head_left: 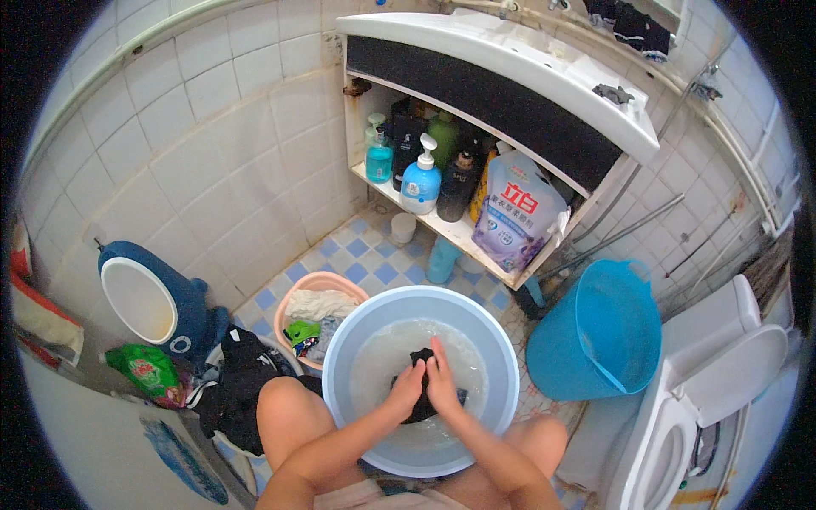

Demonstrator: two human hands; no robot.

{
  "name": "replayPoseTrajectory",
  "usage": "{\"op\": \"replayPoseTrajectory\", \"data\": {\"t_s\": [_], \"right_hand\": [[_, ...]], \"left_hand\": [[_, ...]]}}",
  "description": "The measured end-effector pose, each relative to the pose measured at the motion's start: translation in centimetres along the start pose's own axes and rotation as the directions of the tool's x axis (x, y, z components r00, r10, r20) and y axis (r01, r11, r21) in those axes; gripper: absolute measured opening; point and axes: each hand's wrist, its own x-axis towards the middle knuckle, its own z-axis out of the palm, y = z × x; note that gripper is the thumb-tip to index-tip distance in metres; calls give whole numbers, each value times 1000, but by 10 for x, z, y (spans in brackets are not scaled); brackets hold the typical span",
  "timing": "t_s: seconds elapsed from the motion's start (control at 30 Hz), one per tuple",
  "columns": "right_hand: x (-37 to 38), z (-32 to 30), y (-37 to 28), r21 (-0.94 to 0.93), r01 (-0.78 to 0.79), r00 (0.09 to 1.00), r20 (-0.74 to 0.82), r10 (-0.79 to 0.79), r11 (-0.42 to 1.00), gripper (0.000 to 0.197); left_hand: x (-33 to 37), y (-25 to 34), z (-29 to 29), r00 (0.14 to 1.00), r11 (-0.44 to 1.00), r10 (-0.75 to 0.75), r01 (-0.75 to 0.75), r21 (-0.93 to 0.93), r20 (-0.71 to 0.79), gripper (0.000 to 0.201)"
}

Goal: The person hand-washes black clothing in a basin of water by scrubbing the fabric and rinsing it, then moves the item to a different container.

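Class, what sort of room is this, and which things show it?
Almost certainly a bathroom: it has a white ceramic toilet, a long white washbasin and square white wall tiles.

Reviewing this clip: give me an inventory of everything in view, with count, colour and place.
Round plastic basin: 1, pale blue, before the knees
Wet cloth: 1, black, between the hands
Plastic tub with clothes: 1, peach, beyond the basin's left
Clothes heap: pieces uncountable, mostly black, left
Soft pack: 1, green, left
Oval-mouthed bowl: 1, navy and white, left wall
Tall plastic bucket: 1, blue, right
Toilet: 1, white, far right
Sink cabinet: 1, white and black, ahead
Bottles: several, blue, teal, green, dark, cabinet shelf
Plastic pouch: 1, white and purple, shelf's right
Cup: 1, white, below shelf
Left hand: 1, bare, at the cloth
Right hand: 1, bare, at the cloth
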Motion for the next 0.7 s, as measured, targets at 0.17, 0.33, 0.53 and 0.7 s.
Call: {"op": "replayPoseTrajectory", "data": {"t_s": [0.17, 0.33, 0.53, 0.7], "right_hand": [[-34, 21, -42, 16, 127, 971, 202, -128, 992, 46], [-9, 5, -19, 112, 18, 994, 105, -29, 994, 44], [-35, 20, -45, 30, 66, 971, 228, -71, 997, 50], [-16, 10, -22, 36, 89, 988, 121, -92, 995, 46]], "left_hand": [[32, 0, -29, 990, 976, -95, 73, -203, -100, 44], [11, -16, -11, 998, 998, 63, -63, -29, 29, 48], [32, 4, -30, 969, 954, -220, 190, -230, -113, 39], [28, -31, -24, 997, 999, -39, 41, -27, 71, 48]]}}
